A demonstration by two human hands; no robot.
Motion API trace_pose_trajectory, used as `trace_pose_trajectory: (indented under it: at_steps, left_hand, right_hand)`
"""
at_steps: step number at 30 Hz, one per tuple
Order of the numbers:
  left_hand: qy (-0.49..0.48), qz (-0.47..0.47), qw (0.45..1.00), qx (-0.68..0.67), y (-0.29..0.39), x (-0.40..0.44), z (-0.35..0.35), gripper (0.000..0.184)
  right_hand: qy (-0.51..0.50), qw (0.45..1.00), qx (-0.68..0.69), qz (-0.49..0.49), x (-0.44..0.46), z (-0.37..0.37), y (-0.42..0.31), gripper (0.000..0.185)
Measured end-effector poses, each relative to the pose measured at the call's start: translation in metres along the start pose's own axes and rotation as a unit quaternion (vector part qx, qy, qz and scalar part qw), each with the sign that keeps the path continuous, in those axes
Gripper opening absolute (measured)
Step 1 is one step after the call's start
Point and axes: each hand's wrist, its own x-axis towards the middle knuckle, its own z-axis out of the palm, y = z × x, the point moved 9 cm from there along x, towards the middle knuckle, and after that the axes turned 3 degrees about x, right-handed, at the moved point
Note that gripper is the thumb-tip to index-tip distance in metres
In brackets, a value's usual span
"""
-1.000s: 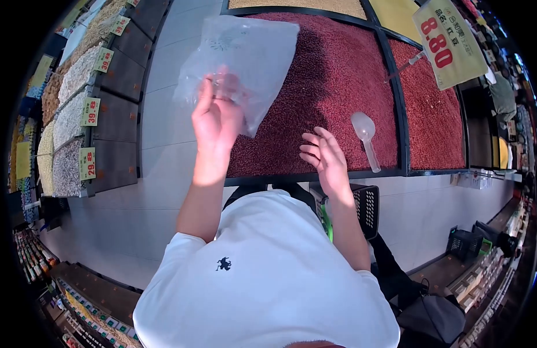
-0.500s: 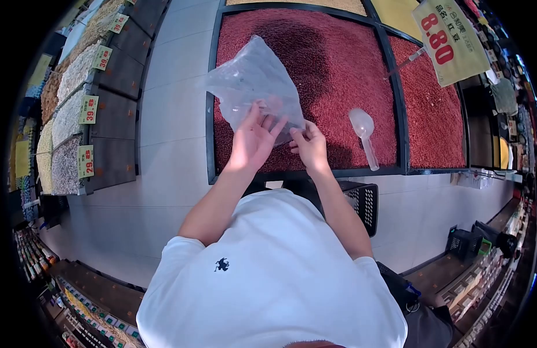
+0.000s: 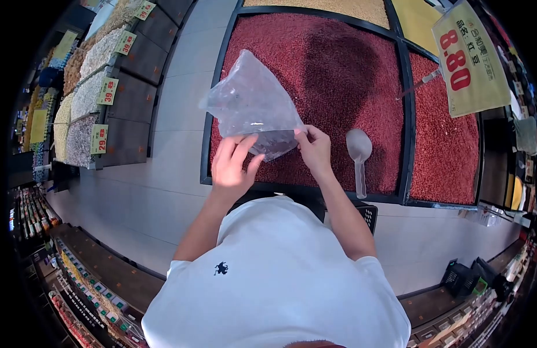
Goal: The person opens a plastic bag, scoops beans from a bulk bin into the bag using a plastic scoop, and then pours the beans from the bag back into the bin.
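Note:
A clear plastic bag (image 3: 254, 101) is spread above a bin of small red beans (image 3: 262, 35), and its far corner points up and left. Between thumb and fingers, my right hand (image 3: 316, 152) pinches the bag's near right edge. My left hand (image 3: 231, 168) is at the bag's near left edge, fingers and thumb apart, with fingertips against the plastic. To the right of my right hand, a clear plastic scoop (image 3: 359, 148) lies on the beans, its handle pointing toward me. The bag looks flat, with no beans visible in it.
A price sign (image 3: 468, 58) on a stick stands over a second bin of red beans (image 3: 445, 139) at right. Black dividers (image 3: 405, 116) edge the bins. Across the aisle at left are grain bins (image 3: 83, 139) with price tags. A black basket (image 3: 368, 217) sits beside my body.
My left hand has drawn back toward me from under the bag to its near edge. My right hand keeps its pinch on the bag. The view has shifted slightly.

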Motion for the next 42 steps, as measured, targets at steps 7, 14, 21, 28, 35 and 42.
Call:
trace_pose_trajectory:
  at_steps: [7, 14, 21, 28, 35, 42]
  left_hand:
    - [0.006, 0.081, 0.986, 0.145, -0.015, 0.025, 0.0, 0.031]
    - [0.005, 0.11, 0.989, 0.097, -0.037, 0.053, -0.021, 0.027]
    - [-0.01, 0.103, 0.995, -0.015, -0.065, 0.055, -0.013, 0.038]
    - [-0.091, 0.065, 0.989, -0.096, -0.072, 0.059, -0.013, 0.058]
    - [-0.153, 0.051, 0.983, -0.092, -0.074, 0.053, -0.007, 0.065]
    - [-0.161, -0.002, 0.98, -0.113, -0.073, 0.044, -0.003, 0.068]
  right_hand:
    - [0.022, 1.0, -0.015, -0.012, -0.002, 0.007, -0.01, 0.022]
    - [0.061, 0.997, -0.042, -0.011, -0.001, 0.013, -0.009, 0.02]
    - [0.101, 0.995, -0.01, -0.013, -0.006, 0.017, -0.005, 0.015]
    - [0.125, 0.992, 0.009, 0.003, -0.016, 0.013, -0.008, 0.015]
    - [0.114, 0.993, 0.02, 0.006, -0.022, 0.007, 0.003, 0.016]
    - [0.19, 0.964, -0.166, -0.083, -0.05, -0.05, -0.029, 0.024]
